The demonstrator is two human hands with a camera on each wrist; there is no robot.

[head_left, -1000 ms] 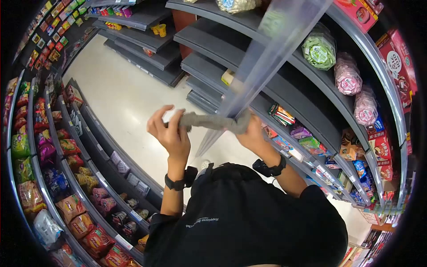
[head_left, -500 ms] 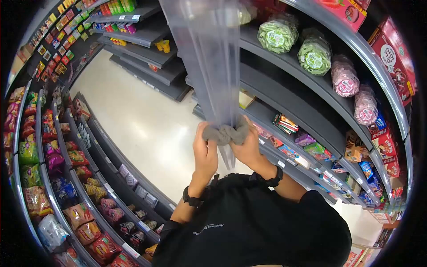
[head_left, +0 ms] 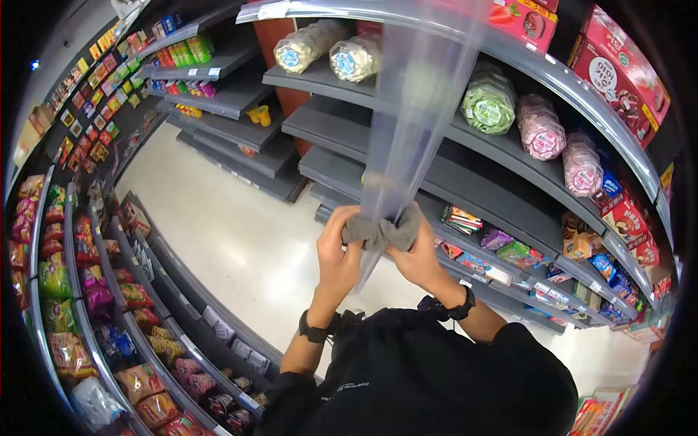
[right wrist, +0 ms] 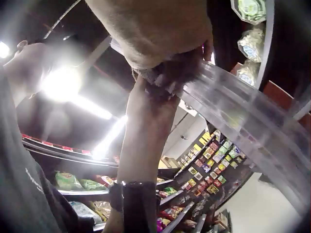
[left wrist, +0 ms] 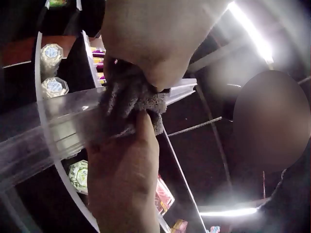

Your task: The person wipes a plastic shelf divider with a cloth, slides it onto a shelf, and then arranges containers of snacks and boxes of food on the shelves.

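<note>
Together, the left hand (head_left: 339,248) and right hand (head_left: 419,254) pinched a grey cloth (head_left: 380,232) in their fingers (head_left: 334,227), against a clear strip (head_left: 407,138), near shelves (head_left: 331,125).

Free aisle floor (head_left: 218,211) between shelves (head_left: 331,125)

cloth (head_left: 376,236) was grey, plastic strip (head_left: 403,134) was see-through, shirt (head_left: 443,378) was black with white lettering (head_left: 352,387), shelves (head_left: 331,123) were dark grey

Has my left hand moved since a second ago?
Yes. In the head view, your left hand moved rightward, judged against the left end of the right-side gray shelving, and closer to your right hand.
</note>
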